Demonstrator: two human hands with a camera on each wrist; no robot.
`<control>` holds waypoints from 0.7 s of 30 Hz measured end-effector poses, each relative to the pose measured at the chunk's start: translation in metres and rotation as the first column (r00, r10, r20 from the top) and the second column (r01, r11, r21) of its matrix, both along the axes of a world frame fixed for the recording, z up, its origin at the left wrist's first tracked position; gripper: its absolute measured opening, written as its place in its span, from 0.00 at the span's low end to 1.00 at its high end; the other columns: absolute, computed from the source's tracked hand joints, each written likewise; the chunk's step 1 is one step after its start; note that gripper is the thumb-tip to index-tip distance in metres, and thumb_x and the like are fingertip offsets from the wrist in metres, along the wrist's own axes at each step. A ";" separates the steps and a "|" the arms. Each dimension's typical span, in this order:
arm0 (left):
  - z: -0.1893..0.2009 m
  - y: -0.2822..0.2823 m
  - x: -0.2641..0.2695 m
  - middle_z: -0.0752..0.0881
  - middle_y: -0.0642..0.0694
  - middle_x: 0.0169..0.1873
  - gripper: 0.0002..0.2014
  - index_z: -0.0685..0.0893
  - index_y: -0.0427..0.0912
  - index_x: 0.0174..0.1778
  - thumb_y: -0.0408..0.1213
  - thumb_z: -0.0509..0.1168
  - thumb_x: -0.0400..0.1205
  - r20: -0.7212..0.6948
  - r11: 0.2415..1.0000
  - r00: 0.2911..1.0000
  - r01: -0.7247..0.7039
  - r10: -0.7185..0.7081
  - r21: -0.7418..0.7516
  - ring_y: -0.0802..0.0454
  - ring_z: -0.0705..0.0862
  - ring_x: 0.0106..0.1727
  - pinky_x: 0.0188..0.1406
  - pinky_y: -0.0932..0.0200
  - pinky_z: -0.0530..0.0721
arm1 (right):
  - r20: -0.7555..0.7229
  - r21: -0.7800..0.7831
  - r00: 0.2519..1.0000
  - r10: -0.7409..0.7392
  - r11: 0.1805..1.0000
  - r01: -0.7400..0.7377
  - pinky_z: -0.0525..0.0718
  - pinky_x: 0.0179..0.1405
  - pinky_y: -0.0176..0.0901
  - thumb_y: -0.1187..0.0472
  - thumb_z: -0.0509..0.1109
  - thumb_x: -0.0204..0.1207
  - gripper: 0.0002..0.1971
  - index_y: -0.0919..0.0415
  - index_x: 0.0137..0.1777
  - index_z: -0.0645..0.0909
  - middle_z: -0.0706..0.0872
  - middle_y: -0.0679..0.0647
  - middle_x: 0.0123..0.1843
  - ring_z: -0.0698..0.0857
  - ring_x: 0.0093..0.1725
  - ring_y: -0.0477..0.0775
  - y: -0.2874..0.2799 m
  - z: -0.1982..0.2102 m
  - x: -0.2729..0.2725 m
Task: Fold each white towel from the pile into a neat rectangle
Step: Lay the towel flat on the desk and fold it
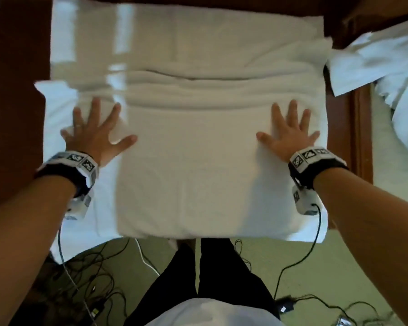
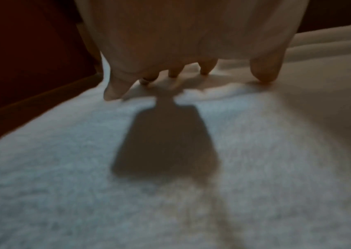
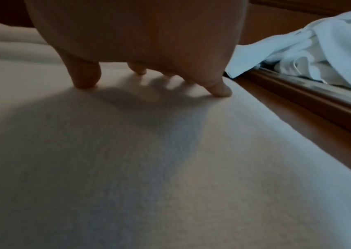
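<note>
No legible text; only black-and-white coded markers on the wristbands point(image 1: 312, 157).

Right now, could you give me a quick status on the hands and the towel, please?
Left hand and right hand open, flat on the folded towel. Unfolded pile waits off to the right. Nothing in the way.

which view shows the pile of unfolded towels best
The head view: the pile lies rumpled at the right, past the wooden edge, most of its spread in frame. The right wrist view catches only its near side, low and partly cut off. The left wrist view does not show it.
</note>
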State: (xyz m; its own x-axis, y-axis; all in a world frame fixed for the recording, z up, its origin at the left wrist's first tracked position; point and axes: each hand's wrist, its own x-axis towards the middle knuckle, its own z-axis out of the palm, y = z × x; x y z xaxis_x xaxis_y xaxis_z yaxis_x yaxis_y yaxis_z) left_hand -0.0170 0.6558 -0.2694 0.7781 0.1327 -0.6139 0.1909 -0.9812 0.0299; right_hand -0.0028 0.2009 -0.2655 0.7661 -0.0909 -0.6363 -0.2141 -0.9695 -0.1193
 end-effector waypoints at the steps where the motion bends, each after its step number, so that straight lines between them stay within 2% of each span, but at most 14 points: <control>1: 0.002 0.000 0.013 0.32 0.58 0.86 0.47 0.38 0.74 0.83 0.81 0.53 0.72 -0.004 1.000 1.000 -0.002 0.002 -0.019 0.36 0.38 0.88 0.78 0.19 0.53 | 0.011 0.006 1.000 -0.001 1.000 0.001 0.43 0.76 0.84 0.28 0.58 0.77 0.43 0.32 0.84 0.36 0.26 0.44 0.86 0.29 0.85 0.63 0.001 0.000 0.013; 3: 0.008 -0.003 0.022 0.34 0.57 0.87 0.47 0.40 0.73 0.84 0.78 0.57 0.73 0.012 0.997 1.000 -0.018 0.019 -0.072 0.39 0.39 0.88 0.80 0.21 0.51 | 0.011 0.017 1.000 -0.012 1.000 0.012 0.44 0.78 0.82 0.31 0.60 0.78 0.43 0.34 0.85 0.39 0.28 0.46 0.87 0.30 0.86 0.64 0.004 0.002 0.022; 5: 0.013 -0.007 0.007 0.34 0.57 0.87 0.46 0.42 0.73 0.85 0.76 0.59 0.75 0.025 0.993 0.999 -0.043 0.046 -0.109 0.43 0.38 0.88 0.81 0.23 0.48 | 0.016 0.000 1.000 -0.005 1.000 0.005 0.44 0.80 0.79 0.32 0.59 0.80 0.42 0.37 0.87 0.40 0.29 0.50 0.87 0.30 0.85 0.63 0.007 0.006 0.007; 7: 0.017 -0.012 -0.029 0.32 0.57 0.87 0.46 0.40 0.73 0.84 0.78 0.55 0.74 -0.001 0.995 0.999 -0.042 0.042 -0.094 0.42 0.36 0.88 0.81 0.21 0.48 | 0.013 -0.002 1.000 0.014 1.000 -0.014 0.43 0.80 0.79 0.30 0.56 0.80 0.41 0.37 0.86 0.38 0.26 0.51 0.86 0.28 0.85 0.64 0.009 0.012 -0.032; 11: 0.015 -0.020 -0.100 0.23 0.56 0.83 0.45 0.27 0.77 0.79 0.82 0.43 0.71 -0.094 0.998 0.995 -0.049 0.045 -0.041 0.37 0.33 0.87 0.77 0.16 0.51 | -0.090 0.046 0.994 0.061 0.997 -0.057 0.42 0.78 0.83 0.24 0.49 0.77 0.42 0.30 0.81 0.27 0.16 0.43 0.81 0.23 0.82 0.65 0.005 0.017 -0.103; 15: 0.004 -0.015 -0.065 0.20 0.59 0.81 0.46 0.24 0.78 0.76 0.84 0.43 0.69 -0.087 0.999 0.995 -0.047 0.048 0.004 0.35 0.31 0.86 0.75 0.14 0.51 | -0.055 0.000 0.995 0.079 0.997 -0.079 0.42 0.75 0.86 0.24 0.52 0.75 0.43 0.28 0.82 0.30 0.19 0.43 0.83 0.24 0.83 0.65 0.000 0.007 -0.067; 19: 0.001 -0.013 -0.004 0.25 0.60 0.83 0.48 0.32 0.78 0.80 0.85 0.49 0.68 -0.050 0.998 0.998 -0.048 0.046 -0.037 0.38 0.31 0.87 0.76 0.14 0.48 | 0.014 -0.001 0.997 0.079 0.997 -0.079 0.42 0.75 0.86 0.25 0.54 0.77 0.42 0.30 0.83 0.34 0.24 0.44 0.85 0.27 0.84 0.64 0.003 -0.002 -0.008; 21: 0.005 -0.017 0.001 0.27 0.59 0.85 0.49 0.35 0.77 0.81 0.83 0.51 0.68 -0.032 0.996 0.998 -0.057 0.055 -0.072 0.40 0.32 0.87 0.77 0.16 0.46 | 0.025 -0.007 0.997 0.068 0.998 -0.068 0.42 0.76 0.84 0.26 0.55 0.77 0.42 0.32 0.84 0.36 0.26 0.46 0.86 0.28 0.85 0.63 0.004 -0.002 -0.003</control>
State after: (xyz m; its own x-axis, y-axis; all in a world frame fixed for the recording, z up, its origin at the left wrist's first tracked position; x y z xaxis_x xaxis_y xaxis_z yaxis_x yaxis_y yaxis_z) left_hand -0.0164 0.6387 -0.2646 0.7517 0.1295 -0.6466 0.2471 -0.9644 0.0941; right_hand -0.0061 0.2048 -0.2671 0.7862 -0.0419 -0.6165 -0.1450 -0.9823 -0.1182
